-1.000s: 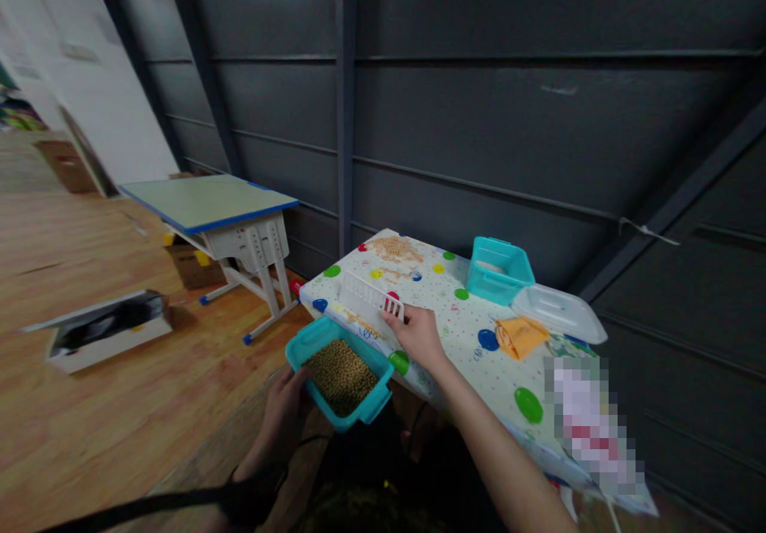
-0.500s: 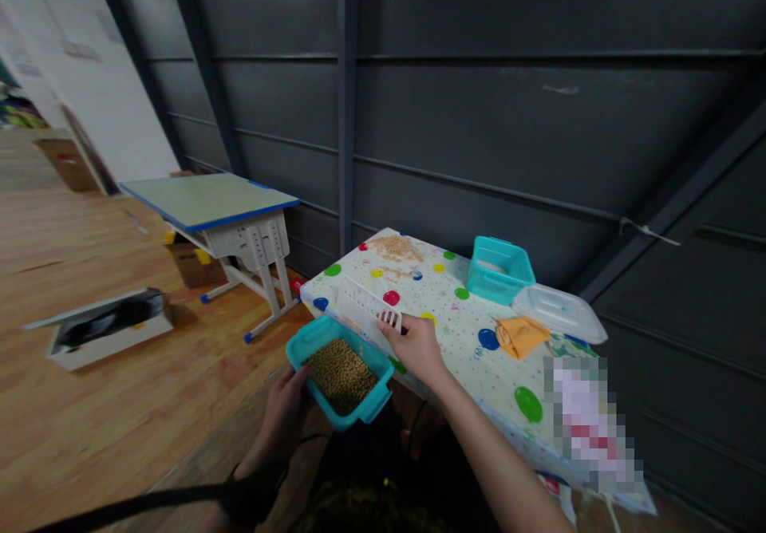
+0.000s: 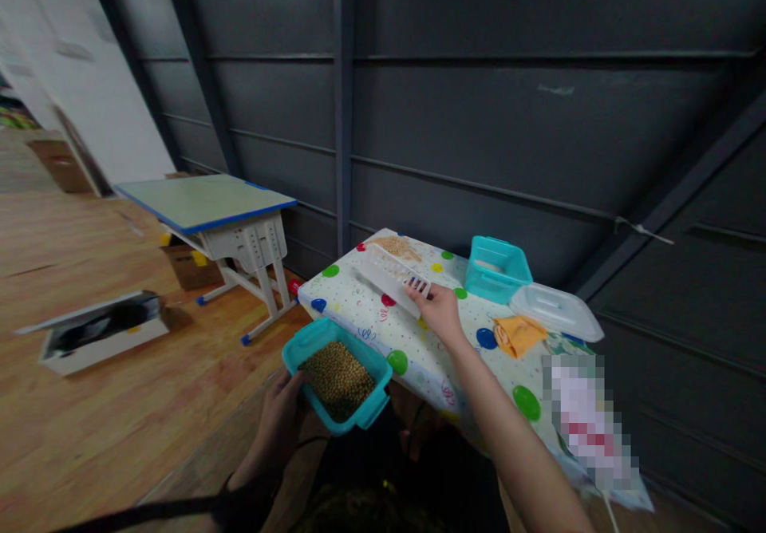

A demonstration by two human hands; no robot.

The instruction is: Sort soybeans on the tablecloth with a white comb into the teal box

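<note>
My left hand (image 3: 286, 409) grips the near-left rim of a teal plastic container (image 3: 376, 412), holding it off the table's front edge. Small round tan-green beans (image 3: 338, 377) fill its bottom. Over the table, my right hand (image 3: 441, 313) is closed on the right end of a white slotted plastic basket (image 3: 386, 276), which is tilted. Just behind the basket, a spread of pale beans or grains (image 3: 398, 246) lies on the tabletop, partly hidden by it.
A patterned cloth covers the table (image 3: 443, 369). Toward its back right are a second teal container (image 3: 496, 282), a clear lid (image 3: 556, 311) and an orange cloth (image 3: 518, 335). A pale-topped desk (image 3: 209, 202) and an open white box (image 3: 108, 337) stand left. A dark wall (image 3: 508, 118) runs behind.
My right hand has moved the white basket away from the teal container, up and right over the table toward the pale pile. My left hand and its container have barely moved.
</note>
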